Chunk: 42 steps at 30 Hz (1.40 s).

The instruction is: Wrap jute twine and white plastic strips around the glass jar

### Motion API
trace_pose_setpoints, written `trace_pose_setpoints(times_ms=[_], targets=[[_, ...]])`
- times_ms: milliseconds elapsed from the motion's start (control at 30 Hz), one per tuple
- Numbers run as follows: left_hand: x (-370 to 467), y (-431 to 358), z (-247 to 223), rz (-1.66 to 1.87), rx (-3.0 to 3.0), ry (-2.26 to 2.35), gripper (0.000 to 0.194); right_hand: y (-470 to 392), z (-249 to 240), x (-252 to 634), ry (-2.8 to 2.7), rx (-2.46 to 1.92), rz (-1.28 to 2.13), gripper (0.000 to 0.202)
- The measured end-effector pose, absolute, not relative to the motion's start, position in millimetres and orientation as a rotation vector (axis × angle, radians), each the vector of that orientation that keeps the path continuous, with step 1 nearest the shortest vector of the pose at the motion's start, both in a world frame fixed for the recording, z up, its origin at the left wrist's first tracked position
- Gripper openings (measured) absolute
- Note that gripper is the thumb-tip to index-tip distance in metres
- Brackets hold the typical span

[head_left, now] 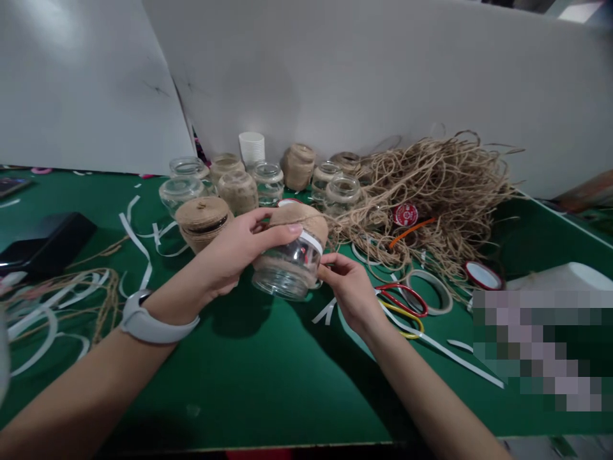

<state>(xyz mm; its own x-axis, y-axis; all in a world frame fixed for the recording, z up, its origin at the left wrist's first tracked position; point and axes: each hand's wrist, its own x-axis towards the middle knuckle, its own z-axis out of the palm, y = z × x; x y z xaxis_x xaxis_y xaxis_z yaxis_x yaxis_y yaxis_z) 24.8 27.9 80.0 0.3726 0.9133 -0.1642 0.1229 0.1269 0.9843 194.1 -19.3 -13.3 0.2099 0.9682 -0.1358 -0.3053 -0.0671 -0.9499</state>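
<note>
My left hand (pixel 249 249) is wrapped around a glass jar (pixel 287 275), its thumb lying on top. The jar is tilted, with its clear mouth toward me and its other end covered in jute twine (pixel 306 220). Across the glass below the twine runs a strip of white tape (pixel 310 241). At the jar's right side, my right hand (pixel 352 291) has thumb and fingers pinched together; whatever is between them is hidden. From the wrapped end, twine strands seem to lead toward a big tangled twine heap (pixel 445 172).
Several glass jars (pixel 179 191) stand behind, some twine-wrapped, near stacked white cups (pixel 251 148). A twine-covered jar (pixel 201 220) is left of my hand. Red-and-yellow scissors (pixel 407 303), a tape roll (pixel 443 291) and a lid (pixel 483 276) lie right; white strips (pixel 138 246) and a black object (pixel 52 243) left.
</note>
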Motion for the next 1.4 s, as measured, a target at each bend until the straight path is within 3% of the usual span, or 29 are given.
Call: trace_pose_setpoints(times_ms=[167, 433, 633, 767, 1200, 1333, 1400], targets=[[31, 25, 76, 0.799, 1.521, 1.138, 0.07, -22, -9, 196, -0.982, -1.37, 1.011, 0.022], [35, 26, 80, 0.732, 1.729, 1.207, 0.071, -33, 21, 209, -0.705, -1.084, 1.61, 0.01], [41, 26, 70, 0.692, 2.027, 1.32, 0.073, -31, 17, 211, -0.574, -0.868, 1.859, 0.037], [45, 25, 60, 0.671, 2.104, 1.205, 0.057, -32, 4, 203, -0.676, -0.867, 1.804, 0.046], [32, 49, 31, 0.745, 2.111, 1.104, 0.044, -20, -18, 220, -0.661, -0.879, 1.961, 0.053], [15, 61, 16, 0.482, 1.771, 0.921, 0.053, -22, -21, 224, -0.689, -0.87, 1.989, 0.056], [9, 63, 13, 0.416, 1.684, 0.891, 0.047, -22, -20, 225, -0.678, -0.851, 1.994, 0.055]])
